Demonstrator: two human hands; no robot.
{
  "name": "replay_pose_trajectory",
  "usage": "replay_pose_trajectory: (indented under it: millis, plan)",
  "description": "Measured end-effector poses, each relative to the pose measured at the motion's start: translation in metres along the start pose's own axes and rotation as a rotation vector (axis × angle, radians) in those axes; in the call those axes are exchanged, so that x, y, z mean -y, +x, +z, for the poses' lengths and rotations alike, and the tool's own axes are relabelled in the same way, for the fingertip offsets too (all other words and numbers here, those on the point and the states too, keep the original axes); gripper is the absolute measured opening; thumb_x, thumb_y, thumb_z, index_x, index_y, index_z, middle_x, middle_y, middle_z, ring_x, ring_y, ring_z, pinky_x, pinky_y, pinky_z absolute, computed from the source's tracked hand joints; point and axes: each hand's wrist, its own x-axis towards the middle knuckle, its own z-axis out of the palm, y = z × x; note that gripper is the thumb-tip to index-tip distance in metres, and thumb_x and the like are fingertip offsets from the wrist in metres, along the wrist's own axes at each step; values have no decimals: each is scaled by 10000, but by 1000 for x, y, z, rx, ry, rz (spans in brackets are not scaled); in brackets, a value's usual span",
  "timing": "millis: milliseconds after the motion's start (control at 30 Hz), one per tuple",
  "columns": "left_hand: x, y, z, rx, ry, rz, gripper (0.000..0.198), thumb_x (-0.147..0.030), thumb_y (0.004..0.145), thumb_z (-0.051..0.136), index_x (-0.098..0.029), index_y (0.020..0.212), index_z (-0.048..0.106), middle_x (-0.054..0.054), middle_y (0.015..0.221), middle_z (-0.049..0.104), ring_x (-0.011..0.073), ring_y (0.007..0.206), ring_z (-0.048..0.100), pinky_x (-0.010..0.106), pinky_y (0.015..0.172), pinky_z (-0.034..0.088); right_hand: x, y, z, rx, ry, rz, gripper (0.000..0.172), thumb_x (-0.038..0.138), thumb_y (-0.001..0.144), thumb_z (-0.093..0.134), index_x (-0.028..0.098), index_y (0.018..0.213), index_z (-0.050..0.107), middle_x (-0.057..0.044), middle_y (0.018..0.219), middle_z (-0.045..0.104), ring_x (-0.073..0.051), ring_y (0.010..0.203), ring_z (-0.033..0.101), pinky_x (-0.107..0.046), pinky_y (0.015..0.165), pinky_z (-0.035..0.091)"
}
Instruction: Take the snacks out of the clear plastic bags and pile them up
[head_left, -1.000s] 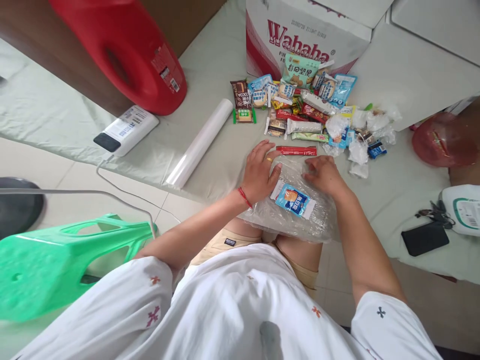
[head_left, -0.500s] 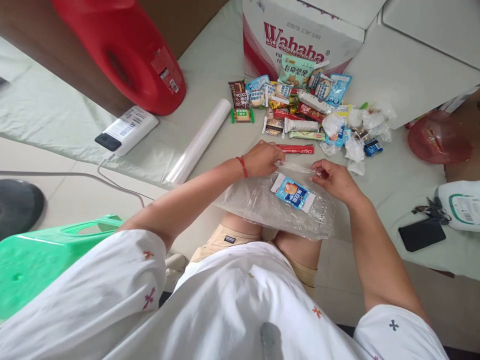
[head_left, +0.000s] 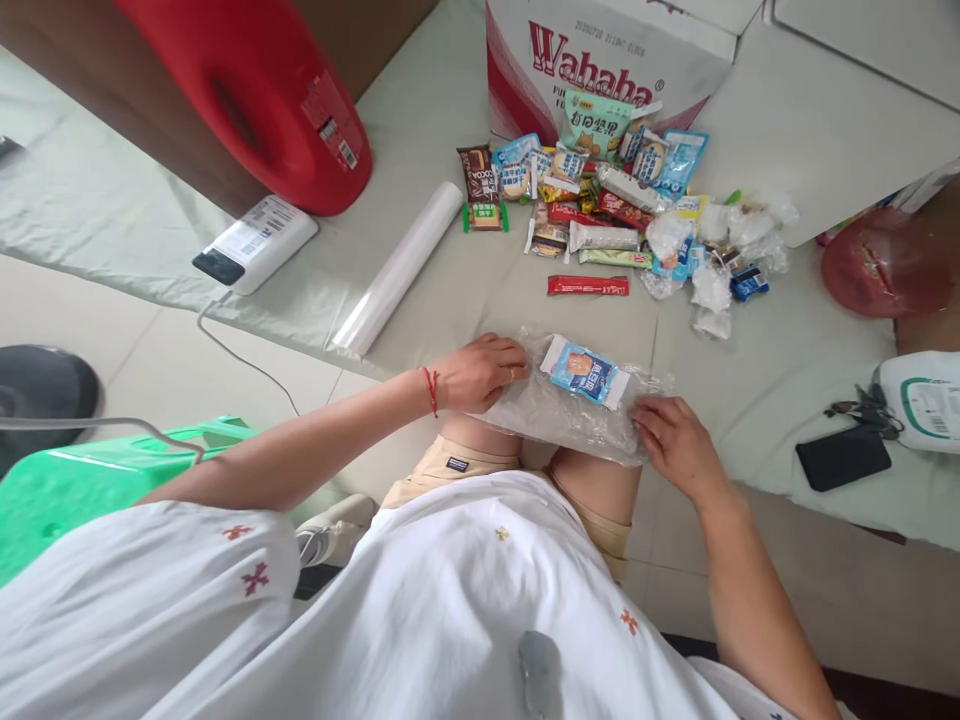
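Observation:
A sheet of clear plastic wrap (head_left: 559,425) lies at the table's front edge, its near side reaching over my thighs. On top of it rests a blue and white snack packet (head_left: 584,370), slightly tilted. My left hand (head_left: 484,372), fingers bent together, grips the wrap's left side. At the right side, my right hand (head_left: 679,440) pinches the wrap's edge just beside the packet. The fingertips of both hands are partly hidden.
Beyond my hands lie a red snack stick (head_left: 588,286) and a pile of wrapped snacks (head_left: 604,205) before a Wahaha carton (head_left: 600,60). A roll of plastic wrap (head_left: 401,265) and a red jug (head_left: 330,130) are left; a black phone (head_left: 843,460) lies right.
Both hands have come down toward me and apart, left hand to the left. The wrap's far edge, earlier raised between them, now lies flatter. The packet has shifted slightly up in view.

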Motion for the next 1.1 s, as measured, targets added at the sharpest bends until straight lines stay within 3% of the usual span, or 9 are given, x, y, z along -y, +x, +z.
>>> replay_pose_trajectory:
  millis: [100,200,367,500,633,767,833,933,1100]
  plan:
    - [-5,-5,3,-57,-40,-52,426,-295,980,434,-209,1344,637,164,1251,677,293,1167,605,462,992,449,19,-23,17,-132,-4,35,312,341,981,617,358,1284,691,-124,1265,677,-339,1107,632,-560,945,568]
    - [-12,4,5,-81,9,-102,478,-427,1051,377,-257,1437,600,145,1198,674,279,1075,615,437,937,431,48,-33,42,-130,-43,12,403,395,955,681,402,1356,644,-118,1230,694,-347,1125,643,-589,998,541]
    - [-24,31,9,57,199,-151,457,-445,1077,354,-367,1430,635,118,1074,664,256,912,602,402,826,374,67,-27,76,-111,-65,37,384,246,1013,556,436,1322,680,-85,1192,737,-307,1089,661,-583,1015,510]
    - [-26,37,10,126,258,-163,471,-344,1076,353,-414,1476,590,121,1119,659,265,925,605,397,808,355,64,-15,61,-104,38,30,328,244,1022,523,410,1155,773,-72,1047,766,-286,973,670,-536,921,545]
    - [-25,36,10,145,262,-168,478,-307,1057,396,-406,1487,581,122,1174,656,278,983,608,392,819,355,62,5,20,-74,279,7,273,329,1036,521,348,1059,793,-67,991,760,-255,894,670,-444,825,578]
    - [-25,39,10,164,248,-166,472,-314,1066,374,-387,1476,594,117,1157,666,271,978,608,380,823,356,56,40,-11,-88,360,83,291,403,1043,504,314,1069,779,-73,1035,728,-234,949,699,-393,850,580]
    - [-23,41,8,165,210,-161,462,-349,1070,367,-382,1465,604,114,1136,674,264,957,610,375,824,360,49,62,-12,-132,315,138,310,423,1041,489,289,1056,768,-77,1027,713,-233,949,691,-383,862,561]
    - [-16,43,-1,170,113,-133,466,-413,1066,355,-353,1439,628,118,1137,681,263,949,624,369,806,367,32,91,2,-176,260,218,300,412,1006,511,234,996,752,-80,950,687,-228,839,654,-371,791,522]
    - [1,31,-11,97,-269,-120,501,-372,1038,335,-244,1468,557,75,1090,727,218,918,663,335,837,415,14,112,27,-112,258,297,238,371,950,529,212,924,703,-73,897,684,-218,777,601,-350,746,452]
